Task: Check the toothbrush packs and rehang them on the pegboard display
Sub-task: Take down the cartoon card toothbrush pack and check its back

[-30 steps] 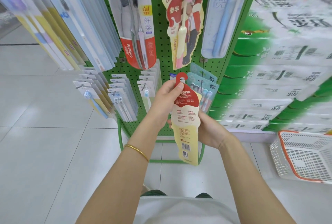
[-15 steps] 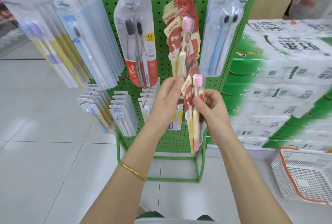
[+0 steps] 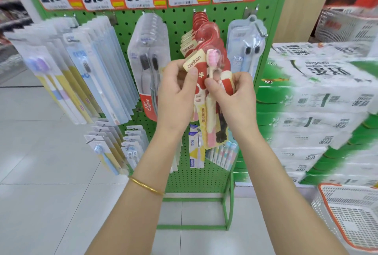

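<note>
At the centre of the frame, a red-and-cream canban toothbrush pack (image 3: 210, 115) stands upright in front of the green pegboard (image 3: 180, 21), just below the stack of matching packs (image 3: 202, 27) on its hook. The left hand (image 3: 178, 91) pinches the pack's upper left edge, thumb flat on the canban label and fingers (image 3: 173, 68) curled behind. The right hand (image 3: 235, 95) clamps the right edge, thumb on the front beside the pink brush's neck and fingers wrapped round the back.
</note>
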The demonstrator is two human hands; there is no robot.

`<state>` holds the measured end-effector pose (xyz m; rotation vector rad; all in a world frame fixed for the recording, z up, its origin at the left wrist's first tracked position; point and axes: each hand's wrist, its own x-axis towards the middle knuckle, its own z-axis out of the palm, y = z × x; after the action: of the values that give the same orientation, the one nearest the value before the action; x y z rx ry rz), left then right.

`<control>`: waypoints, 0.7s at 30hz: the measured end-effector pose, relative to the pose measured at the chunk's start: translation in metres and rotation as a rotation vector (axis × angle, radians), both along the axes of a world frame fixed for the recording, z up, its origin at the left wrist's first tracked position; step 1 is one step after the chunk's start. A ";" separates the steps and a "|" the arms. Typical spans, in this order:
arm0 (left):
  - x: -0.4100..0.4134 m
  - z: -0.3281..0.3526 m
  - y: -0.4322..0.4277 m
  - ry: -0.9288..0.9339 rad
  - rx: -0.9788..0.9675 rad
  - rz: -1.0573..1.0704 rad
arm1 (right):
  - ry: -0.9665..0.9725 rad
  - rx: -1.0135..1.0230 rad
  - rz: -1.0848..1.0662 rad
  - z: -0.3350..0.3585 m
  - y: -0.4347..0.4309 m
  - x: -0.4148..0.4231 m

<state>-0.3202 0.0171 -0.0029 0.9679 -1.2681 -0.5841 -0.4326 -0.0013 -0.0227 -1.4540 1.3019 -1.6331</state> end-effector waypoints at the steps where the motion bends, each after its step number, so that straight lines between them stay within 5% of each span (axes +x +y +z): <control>1: -0.001 0.000 -0.002 0.001 0.000 0.012 | 0.011 0.005 -0.007 0.001 -0.003 0.001; 13: -0.006 -0.011 -0.028 -0.120 0.036 0.247 | 0.305 0.066 -0.085 -0.002 -0.022 0.003; 21: -0.008 -0.007 -0.036 -0.251 0.061 0.376 | 0.479 -0.337 -0.268 0.043 -0.040 -0.007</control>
<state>-0.3282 -0.0186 -0.0095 1.3250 -1.2489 -0.2127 -0.4392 -0.0416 0.0198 -2.0417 1.5890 -1.8091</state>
